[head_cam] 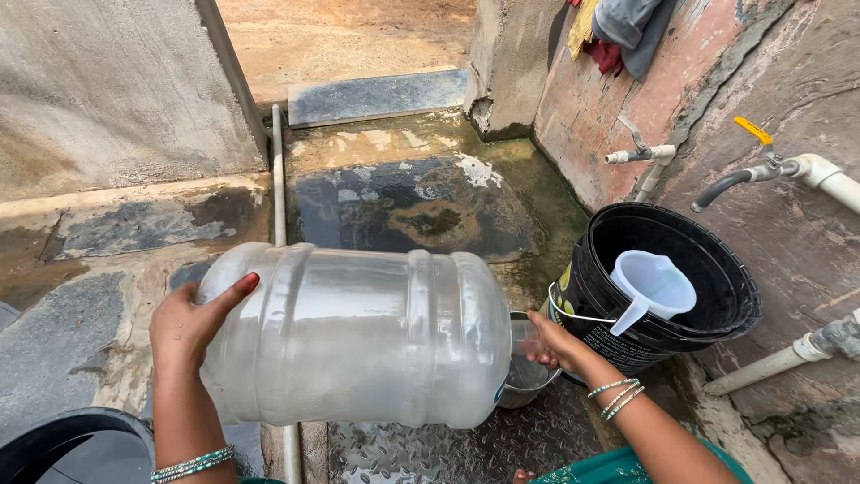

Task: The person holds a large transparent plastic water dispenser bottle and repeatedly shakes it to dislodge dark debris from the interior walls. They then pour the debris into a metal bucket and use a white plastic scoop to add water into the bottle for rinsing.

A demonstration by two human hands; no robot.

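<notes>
A big clear plastic water jug (358, 336) lies on its side in front of me, its neck pointing right. My left hand (190, 324) presses flat against the jug's base end at the left. At the neck end, my right hand (554, 342) grips the mouth, which sits over a small steel pot (527, 376). The jug's mouth is hidden by my right hand. Bangles circle both wrists.
A black bucket (663, 291) with a white plastic mug (654, 285) inside stands at the right under a yellow-handled tap (761, 166). A second tap (640, 154) juts from the pink wall. Wet stone floor (412, 206), a vertical pipe (279, 179), and a dark tub (63, 444) at bottom left.
</notes>
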